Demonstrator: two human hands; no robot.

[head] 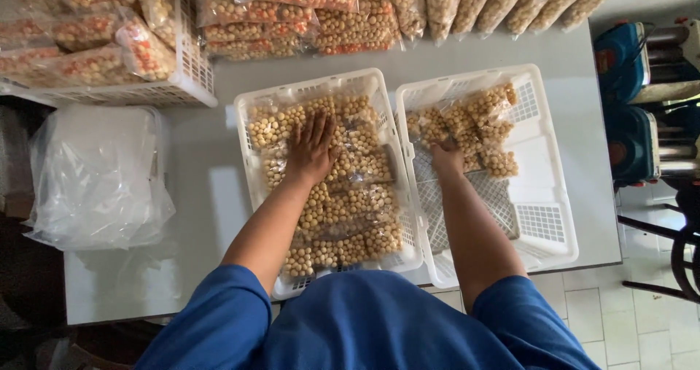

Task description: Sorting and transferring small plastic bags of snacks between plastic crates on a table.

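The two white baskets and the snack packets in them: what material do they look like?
White lattice baskets, left and right: likely moulded plastic, matte, judging by the uniform grid holes and rounded rims. Clear packets of round tan snacks: thin glossy plastic film, with crinkles and glare. The left hand lies flat on them; the right hand grips one.

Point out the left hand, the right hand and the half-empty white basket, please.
left hand (311, 150), head view: on the back of the hand, flat on the bagged snacks.
right hand (446, 158), head view: on the back of the hand, at the bags.
half-empty white basket (541, 223), head view: on its bare mesh floor.
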